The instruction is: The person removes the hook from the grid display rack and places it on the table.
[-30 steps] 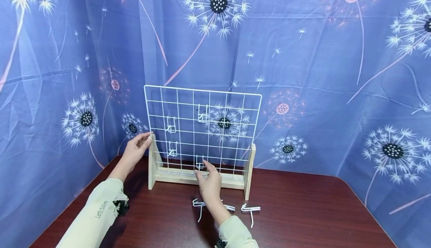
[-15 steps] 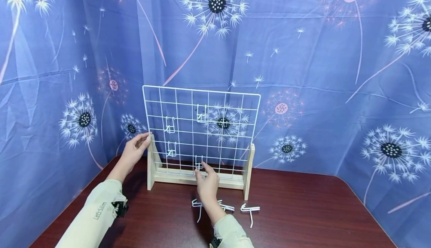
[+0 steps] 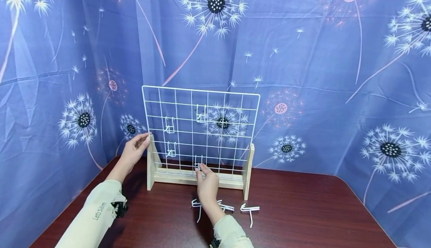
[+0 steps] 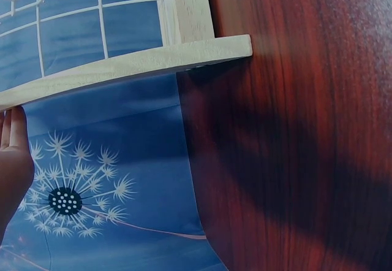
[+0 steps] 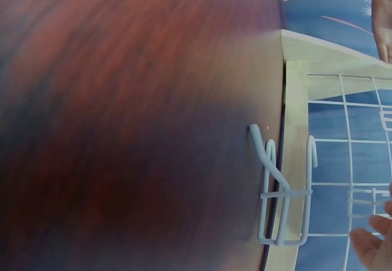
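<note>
A white wire grid panel (image 3: 183, 128) stands upright in a pale wooden stand (image 3: 198, 180). Three white wire hooks (image 3: 171, 149) hang on its left and upper middle part. Low in the middle hangs another hook (image 3: 198, 160), and the thumb and fingertips of my right hand (image 3: 207, 188) pinch at its front; the right wrist view shows this hand (image 5: 373, 240) only partly. With its fingers fairly straight, my left hand (image 3: 133, 150) touches the top of the stand's left upright (image 3: 150, 165). In the left wrist view its fingers (image 4: 18, 127) lie against the upright's outer edge.
Loose white hooks lie on the dark red table (image 3: 303, 203) in front of the stand: one left of my right forearm (image 3: 199, 207), one partly behind it (image 3: 227, 207) and one farther right (image 3: 250, 211). A blue dandelion-print curtain (image 3: 303, 72) surrounds the table.
The fingertips of my right hand have drawn closer together at the low middle hook. My left hand keeps its place at the upright. The head view has shifted slightly.
</note>
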Motion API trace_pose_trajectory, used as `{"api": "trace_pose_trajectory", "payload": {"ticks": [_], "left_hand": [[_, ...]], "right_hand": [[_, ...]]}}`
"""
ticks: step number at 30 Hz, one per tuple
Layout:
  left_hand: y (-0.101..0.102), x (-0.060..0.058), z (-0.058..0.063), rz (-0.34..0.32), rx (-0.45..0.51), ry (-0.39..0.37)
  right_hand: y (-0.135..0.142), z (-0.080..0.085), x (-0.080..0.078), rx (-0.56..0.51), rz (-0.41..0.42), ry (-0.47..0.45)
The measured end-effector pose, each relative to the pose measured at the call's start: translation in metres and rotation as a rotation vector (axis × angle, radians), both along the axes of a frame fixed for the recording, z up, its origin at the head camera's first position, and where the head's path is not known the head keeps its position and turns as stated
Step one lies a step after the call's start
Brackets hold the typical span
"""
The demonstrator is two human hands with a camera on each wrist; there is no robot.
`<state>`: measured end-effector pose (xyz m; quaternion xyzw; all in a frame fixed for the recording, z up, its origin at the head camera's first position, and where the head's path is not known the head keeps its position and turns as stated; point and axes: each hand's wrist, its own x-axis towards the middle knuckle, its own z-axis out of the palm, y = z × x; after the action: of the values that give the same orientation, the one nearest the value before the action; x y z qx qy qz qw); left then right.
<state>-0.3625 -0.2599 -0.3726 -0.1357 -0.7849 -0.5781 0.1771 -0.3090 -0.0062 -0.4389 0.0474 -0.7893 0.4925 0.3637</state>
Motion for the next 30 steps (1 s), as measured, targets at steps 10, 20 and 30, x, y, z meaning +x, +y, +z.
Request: {"api": "trace_pose_trajectory", "payload": {"ticks": [10,20,30], "left_hand": [[0.0001,0.0004,-0.0008,0.006,-0.010,0.007],[0.0008,-0.0001,-0.0009,0.016,-0.011,0.021],[0.0014,0.0005,-0.0005,0.012,0.002,0.012]], "right_hand": [[0.0018,-0.0005,-0.0009,0.068,-0.014,0.062],[0.0037,0.0025,-0.0043,0.079,-0.013,0.160],[0.0072,0.0060,-0.0082,0.063,-0.014,0.231]]}}
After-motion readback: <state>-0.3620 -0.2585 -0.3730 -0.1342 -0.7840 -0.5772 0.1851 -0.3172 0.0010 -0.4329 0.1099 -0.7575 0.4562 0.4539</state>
